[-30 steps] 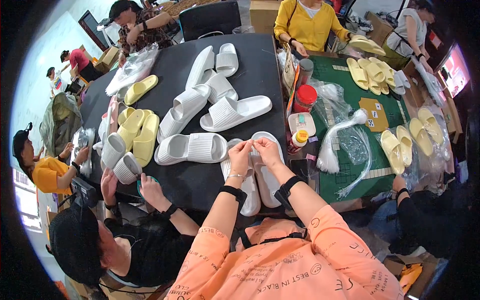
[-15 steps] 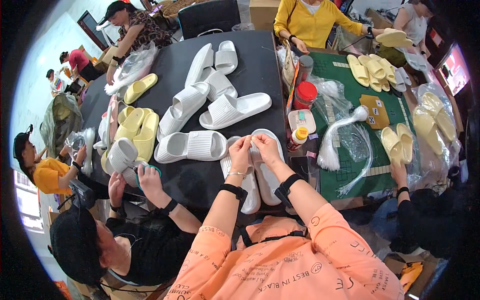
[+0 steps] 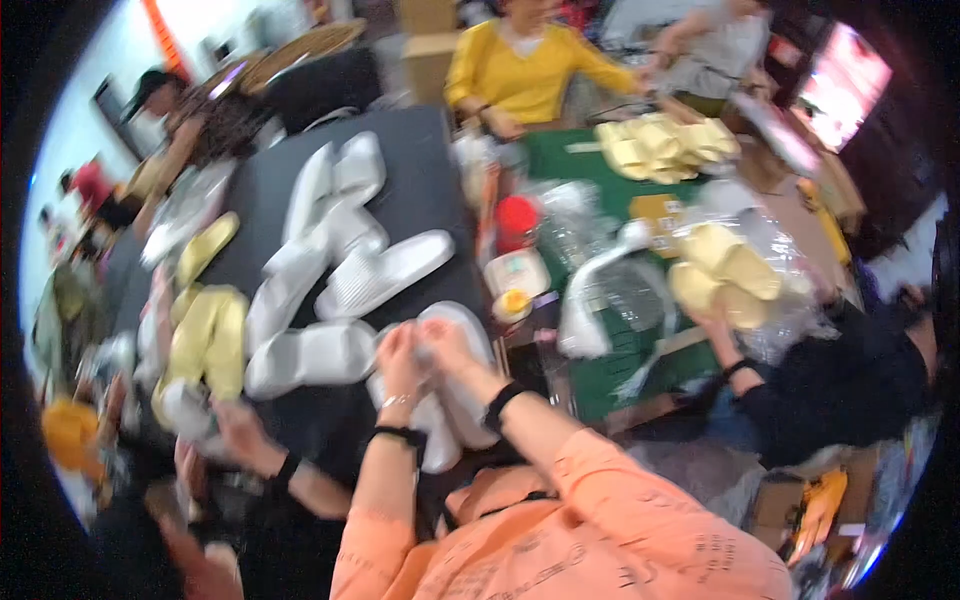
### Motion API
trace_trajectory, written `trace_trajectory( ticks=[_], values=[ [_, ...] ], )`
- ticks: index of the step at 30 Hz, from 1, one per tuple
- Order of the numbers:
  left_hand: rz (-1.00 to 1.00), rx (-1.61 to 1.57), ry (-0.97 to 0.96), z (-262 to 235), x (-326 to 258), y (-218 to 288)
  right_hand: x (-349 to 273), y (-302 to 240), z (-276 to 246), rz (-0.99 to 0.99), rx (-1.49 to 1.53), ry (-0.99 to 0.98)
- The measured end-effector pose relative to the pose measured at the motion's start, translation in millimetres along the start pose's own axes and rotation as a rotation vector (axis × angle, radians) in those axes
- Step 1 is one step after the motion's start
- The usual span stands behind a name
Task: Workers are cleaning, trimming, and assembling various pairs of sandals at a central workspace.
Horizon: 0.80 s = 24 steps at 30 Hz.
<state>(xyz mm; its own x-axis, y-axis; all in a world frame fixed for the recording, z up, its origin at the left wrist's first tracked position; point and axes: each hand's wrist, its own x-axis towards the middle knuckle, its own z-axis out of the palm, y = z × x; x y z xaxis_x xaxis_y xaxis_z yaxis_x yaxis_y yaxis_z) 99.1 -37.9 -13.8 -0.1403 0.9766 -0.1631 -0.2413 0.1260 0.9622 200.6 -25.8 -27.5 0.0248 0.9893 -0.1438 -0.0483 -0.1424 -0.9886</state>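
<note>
Both hands — left hand (image 3: 400, 352), right hand (image 3: 447, 345) — on white slipper pr (image 3: 462, 400); red-lid jar (image 3: 516, 222) nr.

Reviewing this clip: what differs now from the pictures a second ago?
The view has swung and blurred. Both hands, left hand and right hand, remain together on the white slippers on the dark table. The neighbouring person's hand has dropped lower. White and yellow slippers lie as before.

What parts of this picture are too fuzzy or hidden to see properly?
- Head view: the whole frame is motion-blurred, so the fingers of the left hand and right hand smear together; their grip on the white slipper cannot be told.
- The slipper's near end is hidden behind the forearms.
- The yellow slippers at left lose their edges to blur.
- The small tub has no readable detail.
</note>
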Motion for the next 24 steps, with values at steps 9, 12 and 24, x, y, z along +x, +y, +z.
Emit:
trace_trajectory(
  ticks=[9,12,24],
  values=[
    [0.048,0.036,-0.063,-19,5,-10,-6,-4,14,0.038,0.123,-0.010],
    [0.040,-0.066,-0.042,-11,6,-11,-8,-11,8,0.026,0.122,0.009],
    [0.060,-0.147,0.015,-13,6,-10,-10,-17,13,-0.340,-0.262,0.176]
  ],
)
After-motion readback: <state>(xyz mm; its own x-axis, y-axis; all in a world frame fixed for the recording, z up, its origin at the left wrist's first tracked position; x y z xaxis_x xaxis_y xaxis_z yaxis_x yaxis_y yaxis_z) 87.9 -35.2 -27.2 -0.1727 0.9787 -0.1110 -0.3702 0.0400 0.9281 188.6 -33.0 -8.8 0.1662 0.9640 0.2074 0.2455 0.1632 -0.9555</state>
